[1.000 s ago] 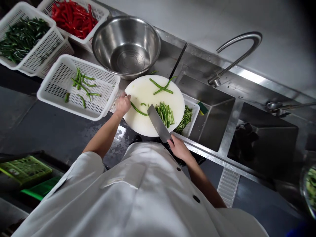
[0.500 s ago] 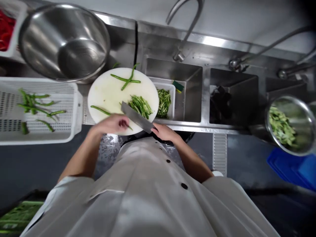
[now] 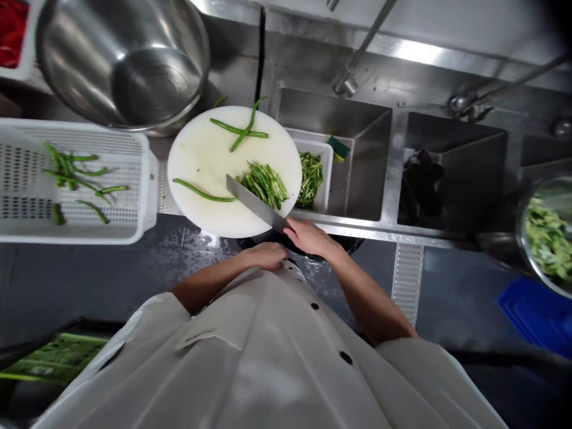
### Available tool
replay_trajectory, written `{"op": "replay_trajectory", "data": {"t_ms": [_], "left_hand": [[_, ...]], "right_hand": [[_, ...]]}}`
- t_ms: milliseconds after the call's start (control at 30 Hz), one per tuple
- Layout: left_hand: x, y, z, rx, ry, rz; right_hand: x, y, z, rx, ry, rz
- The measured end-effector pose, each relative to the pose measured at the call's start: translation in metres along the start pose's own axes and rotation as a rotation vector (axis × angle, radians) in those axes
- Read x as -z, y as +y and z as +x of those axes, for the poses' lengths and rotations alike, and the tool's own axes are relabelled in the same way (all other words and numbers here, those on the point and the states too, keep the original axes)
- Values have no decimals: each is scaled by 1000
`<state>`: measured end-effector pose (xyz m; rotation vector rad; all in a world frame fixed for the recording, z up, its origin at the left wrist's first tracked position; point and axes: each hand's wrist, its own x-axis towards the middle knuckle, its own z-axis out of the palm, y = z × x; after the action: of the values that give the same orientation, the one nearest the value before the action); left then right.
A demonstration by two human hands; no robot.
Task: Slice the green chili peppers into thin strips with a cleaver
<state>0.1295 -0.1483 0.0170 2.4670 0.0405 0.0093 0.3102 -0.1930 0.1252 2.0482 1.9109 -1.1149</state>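
Observation:
My right hand (image 3: 308, 235) grips the handle of a cleaver (image 3: 257, 205), its blade lying across the front right of a round white cutting board (image 3: 192, 155). Beside the blade is a pile of cut green peppers (image 3: 266, 183). My left hand (image 3: 268, 256) is closed just off the board's front edge, close to my jacket; its fingertips are hidden, so what it may hold is not visible. One long green pepper (image 3: 203, 192) lies at the board's left. Two more whole green peppers (image 3: 243, 129) cross each other at the back.
A white basket (image 3: 149, 173) with several green peppers stands left, below a large steel bowl (image 3: 152, 83). Right of the board, a white tray (image 3: 328, 173) of cut peppers sits in the sink (image 3: 364, 185) beside a sponge (image 3: 338, 148). A bowl of chopped greens (image 3: 547, 238) is far right.
My left hand has left the board and moved right and toward my body. The cleaver stays beside the cut pile in my right hand. The view has shifted slightly.

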Motion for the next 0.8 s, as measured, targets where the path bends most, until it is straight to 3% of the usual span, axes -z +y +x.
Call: {"op": "replay_trajectory", "data": {"t_ms": [33, 67, 167, 233, 300, 400, 533, 667, 800], "left_hand": [[19, -12, -24, -24, -70, -105], [39, -26, -48, 70, -7, -133], [95, -78, -101, 477, 341, 203], [118, -113, -121, 616, 346, 336], [128, -137, -130, 672, 297, 346], [121, -145, -135, 603, 258, 295], [95, -123, -135, 442, 340, 252], [74, -113, -125, 601, 487, 341], [70, -124, -113, 639, 499, 330]], "right_hand": [[-3, -1, -1, -2, 0, -2], [-5, -4, -2, -12, -4, -10], [-7, -20, -7, -63, -41, -68], [-8, -36, -11, -93, -62, -138], [-12, -51, -16, -108, -70, -213], [-17, -65, -23, -101, -78, -264], [-16, -62, -25, -93, -100, -229], [-10, -49, -23, -101, -116, -165], [-6, -37, -19, -84, -98, -153]]}}
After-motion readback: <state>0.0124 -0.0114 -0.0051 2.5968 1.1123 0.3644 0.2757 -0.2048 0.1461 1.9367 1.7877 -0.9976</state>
